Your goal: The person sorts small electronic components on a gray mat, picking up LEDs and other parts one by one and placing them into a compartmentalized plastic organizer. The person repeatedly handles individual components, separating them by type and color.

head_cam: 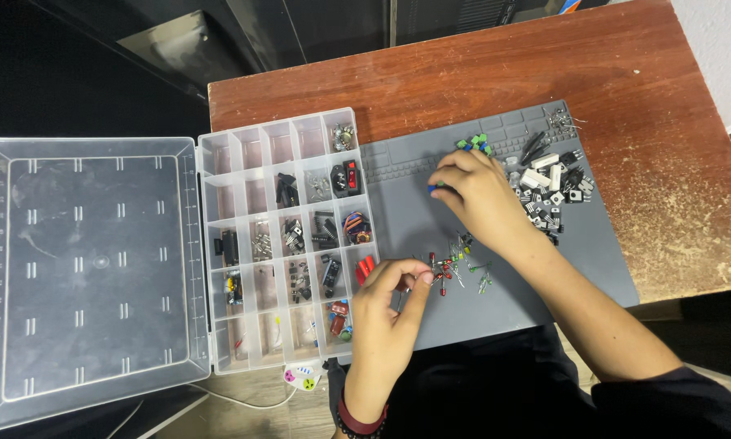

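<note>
On a worn reddish-brown wooden table (479, 73), a grey silicone work mat (414, 211) holds scattered parts. Nearest, the left hand (390, 313) pinches a small red LED (433, 262) beside the clear plastic compartment organiser (288, 236); farther, the right hand (479, 191) closes its fingertips on a small blue component (432, 188) near black and white parts (548, 183).

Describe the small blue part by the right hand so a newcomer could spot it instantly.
Start at the grey mat on the wooden table, right of the clear organiser box. Near the mat's top, the right hand pinches the blue part at its fingers. It alone there is blue; the parts just above are mostly green.
</note>
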